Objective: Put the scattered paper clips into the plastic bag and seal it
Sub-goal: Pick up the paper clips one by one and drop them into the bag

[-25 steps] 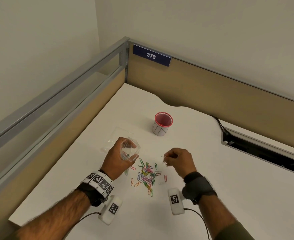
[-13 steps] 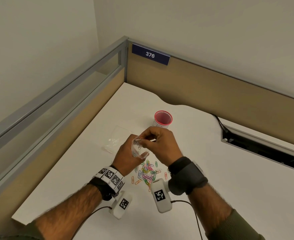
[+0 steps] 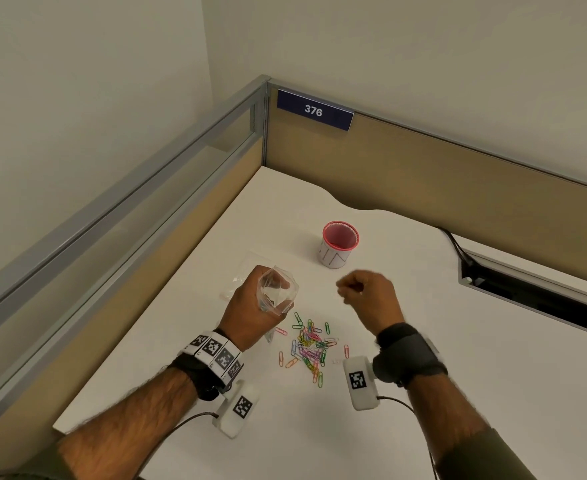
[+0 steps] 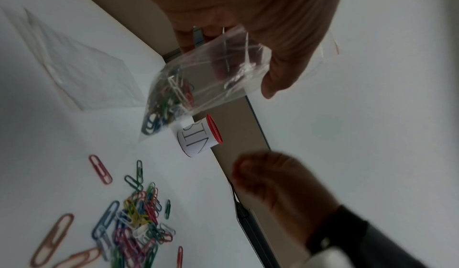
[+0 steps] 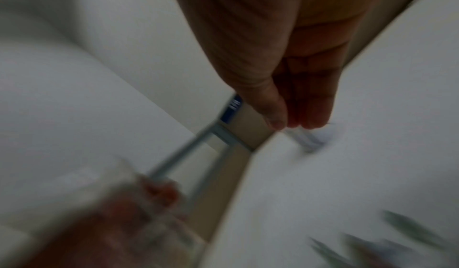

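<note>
The left hand (image 3: 250,306) holds the plastic bag (image 3: 275,292) above the desk (image 3: 423,393), fingers and thumb curled round its upper part so that the mouth faces up and stands open; the left wrist view shows a clump of clips already lying in the lowest corner of the bag (image 4: 198,87). The right hand (image 3: 368,299) is raised to the right of the bag and apart from it, fingers curled in toward the thumb. Whether they pinch a clip cannot be told: the head view is too small and the right wrist view is blurred. The scattered paper clips (image 3: 309,344) lie in a loose pile on the desk, below and between the two hands, nearer the person than either hand and just beside the lower edge of the bag. The clips point in all directions, so no single axis governs a pick. In my judgement the right hand is the free one and must go down and toward the person to reach the pile, then up and leftward to the bag mouth. A red-rimmed cup (image 3: 339,244) stands farther back, well clear of that path.
</note>
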The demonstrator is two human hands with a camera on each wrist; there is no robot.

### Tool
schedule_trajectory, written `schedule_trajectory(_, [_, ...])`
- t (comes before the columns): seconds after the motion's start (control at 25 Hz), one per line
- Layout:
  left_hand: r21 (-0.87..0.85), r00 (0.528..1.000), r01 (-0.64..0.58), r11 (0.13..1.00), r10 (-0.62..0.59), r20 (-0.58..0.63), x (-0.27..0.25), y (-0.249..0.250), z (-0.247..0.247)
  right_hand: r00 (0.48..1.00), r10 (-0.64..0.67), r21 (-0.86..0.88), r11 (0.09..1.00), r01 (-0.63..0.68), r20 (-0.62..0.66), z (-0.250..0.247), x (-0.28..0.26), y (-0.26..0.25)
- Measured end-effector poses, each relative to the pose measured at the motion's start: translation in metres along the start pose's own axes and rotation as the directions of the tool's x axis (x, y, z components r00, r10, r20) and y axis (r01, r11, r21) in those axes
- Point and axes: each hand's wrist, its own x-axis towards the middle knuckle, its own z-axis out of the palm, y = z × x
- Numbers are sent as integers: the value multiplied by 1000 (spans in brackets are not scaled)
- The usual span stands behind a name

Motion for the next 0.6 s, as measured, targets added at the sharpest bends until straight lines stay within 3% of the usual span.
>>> schedule_trajectory(0.08, [2,1000,8,1000,-8,-5,-1,-3,-10,985,152,-225,966,-131,79,26,-2,44])
schedule_trajectory(0.2, [-8,1000,14,1000,-14,-15,-1,-8,-20,952,274,-354,911,-213,133,57,-13,75])
schedule_trajectory(0.44, [-19,999,31,999,-31,-6,2,-18,-16,960,205,-467,879,-95,191,88,-36,71])
schedule_trajectory(0.52, [-24,1000,31,999,-31,0,3,-19,-11,967,223,-420,895,-153,123,80,-44,77])
schedule_trajectory(0.6, [-26,999,35,999,-35,-1,3,-22,-7,943,333,-351,880,-320,-23,63,-50,89])
